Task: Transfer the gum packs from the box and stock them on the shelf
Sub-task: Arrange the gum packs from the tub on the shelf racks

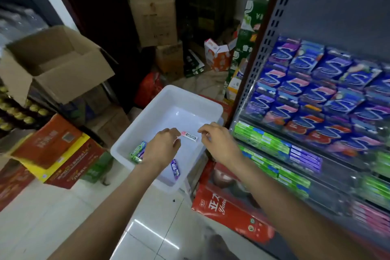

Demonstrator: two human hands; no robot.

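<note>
Gum packs: a purple one [175,169] lies in the white box [160,99] at lower centre, green ones [137,152] left. Left hand [162,148] pinches a pink-ended pack [190,135]; right hand [219,143] hovers half-curled, holding nothing visible. Loose pinch risks dropping it before the shelf [274,147], right.

Little can be read. The red carton [230,207] near right on the floor shows the white characters "亚天" with script beginning "Ya" below. Print on the gum packs and other cartons is too blurred.
</note>
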